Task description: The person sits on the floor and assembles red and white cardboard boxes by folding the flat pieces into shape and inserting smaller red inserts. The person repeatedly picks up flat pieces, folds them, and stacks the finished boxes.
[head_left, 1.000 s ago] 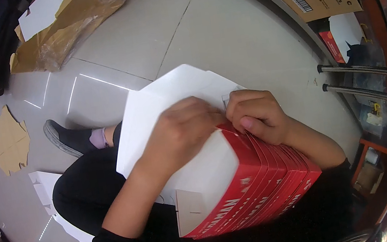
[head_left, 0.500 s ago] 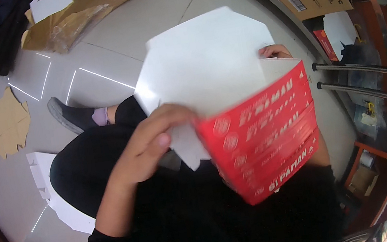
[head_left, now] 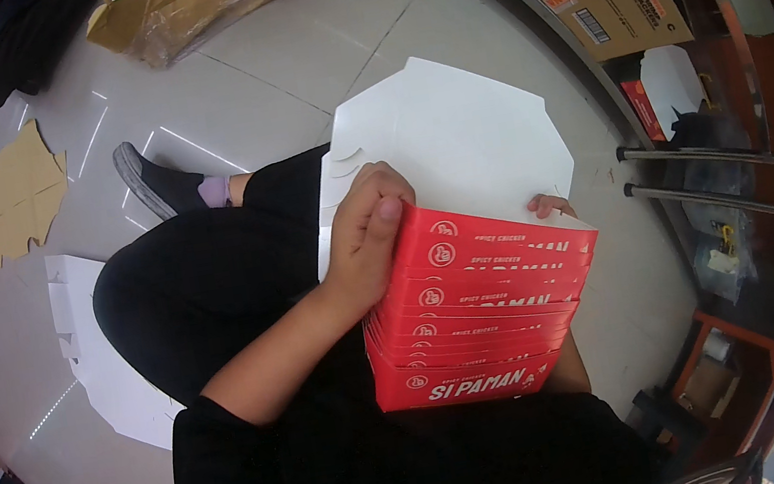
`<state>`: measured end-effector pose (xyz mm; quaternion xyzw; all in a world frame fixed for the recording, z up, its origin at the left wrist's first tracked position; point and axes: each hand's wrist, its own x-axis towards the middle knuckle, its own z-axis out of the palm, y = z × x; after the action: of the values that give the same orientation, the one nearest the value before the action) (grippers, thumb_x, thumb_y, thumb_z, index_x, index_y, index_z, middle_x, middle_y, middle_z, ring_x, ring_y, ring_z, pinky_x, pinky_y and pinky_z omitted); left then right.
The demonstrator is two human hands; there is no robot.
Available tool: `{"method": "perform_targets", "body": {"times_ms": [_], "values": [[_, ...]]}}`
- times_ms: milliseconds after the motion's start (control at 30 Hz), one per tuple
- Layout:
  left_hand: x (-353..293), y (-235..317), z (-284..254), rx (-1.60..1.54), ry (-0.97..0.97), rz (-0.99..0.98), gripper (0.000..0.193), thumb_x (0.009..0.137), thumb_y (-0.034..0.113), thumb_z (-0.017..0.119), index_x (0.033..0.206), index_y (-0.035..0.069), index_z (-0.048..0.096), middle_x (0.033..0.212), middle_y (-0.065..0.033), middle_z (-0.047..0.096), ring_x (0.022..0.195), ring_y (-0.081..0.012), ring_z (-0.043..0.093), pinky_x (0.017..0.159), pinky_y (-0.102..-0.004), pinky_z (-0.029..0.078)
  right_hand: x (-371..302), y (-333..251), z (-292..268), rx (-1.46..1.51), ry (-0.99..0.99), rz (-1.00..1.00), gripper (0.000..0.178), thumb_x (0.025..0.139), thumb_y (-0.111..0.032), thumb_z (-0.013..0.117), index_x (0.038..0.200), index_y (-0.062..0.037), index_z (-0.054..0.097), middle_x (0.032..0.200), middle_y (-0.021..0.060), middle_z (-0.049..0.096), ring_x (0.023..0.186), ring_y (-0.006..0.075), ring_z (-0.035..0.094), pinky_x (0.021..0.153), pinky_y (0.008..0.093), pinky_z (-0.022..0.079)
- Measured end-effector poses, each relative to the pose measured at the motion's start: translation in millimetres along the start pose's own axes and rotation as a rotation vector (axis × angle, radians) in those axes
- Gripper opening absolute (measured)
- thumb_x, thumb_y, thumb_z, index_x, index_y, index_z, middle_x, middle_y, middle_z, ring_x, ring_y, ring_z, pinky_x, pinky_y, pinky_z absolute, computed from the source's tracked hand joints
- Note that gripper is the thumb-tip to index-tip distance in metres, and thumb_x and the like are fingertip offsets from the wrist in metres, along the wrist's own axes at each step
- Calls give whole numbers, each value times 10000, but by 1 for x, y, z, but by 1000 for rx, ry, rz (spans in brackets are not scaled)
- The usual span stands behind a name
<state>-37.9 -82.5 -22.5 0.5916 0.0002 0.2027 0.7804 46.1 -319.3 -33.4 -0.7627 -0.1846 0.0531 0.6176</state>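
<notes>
A stack of nested red food boxes (head_left: 479,313) with white print leans against my body above my lap. From the top box a broad white lid panel (head_left: 461,134) with angled corners spreads away from me. My left hand (head_left: 370,229) is closed around the stack's upper left corner, its thumb along the edge. On the far right corner, only the fingertips of my right hand (head_left: 551,206) show, curled over the edge. The rest of that hand is hidden behind the stack, and its forearm comes up along the right side.
A flat white carton (head_left: 114,371) lies by my bent knee on the tiled floor. Farther off are a torn cardboard piece (head_left: 25,193) and a plastic-covered brown carton (head_left: 204,13). At right stand a printed cardboard box (head_left: 618,3) and metal tubes (head_left: 728,157).
The stack has tilted and shifted down and left, showing more of its red fronts. My left hand has moved up and right and closed on the corner. The view has also shifted.
</notes>
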Motion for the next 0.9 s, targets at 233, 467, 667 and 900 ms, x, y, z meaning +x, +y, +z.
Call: {"method": "perform_targets", "body": {"times_ms": [233,467,667,900], "values": [[20,20,-35,72,-537,-80,264,699,273,678,702,43,549,708,-66,538,737,-208,496,718,-321,357,1,-34,-7,330,-159,33,500,768,-564,518,785,-66,471,1015,117,465,1043,233,393,910,375,305],[41,27,-49,43,-811,-121,188,686,179,720,706,32,604,715,-81,618,722,-211,567,775,-330,370,9,-35,-17,252,-296,14,462,736,-562,567,748,-114,454,1039,127,474,1121,308,349,953,461,244],[68,41,-56,92,-1174,-232,162,667,143,739,717,27,638,737,-88,653,760,-223,609,800,-369,370,14,-47,-9,161,-271,100,502,664,-581,633,768,-125,452,1061,122,483,1178,347,340,972,484,239],[83,58,-49,206,-1330,-365,126,726,142,691,765,38,632,763,-92,657,766,-232,610,918,-472,330,16,-41,-14,147,-309,100,505,682,-601,603,779,-124,467,1073,125,486,1156,334,379,953,488,282]]}}
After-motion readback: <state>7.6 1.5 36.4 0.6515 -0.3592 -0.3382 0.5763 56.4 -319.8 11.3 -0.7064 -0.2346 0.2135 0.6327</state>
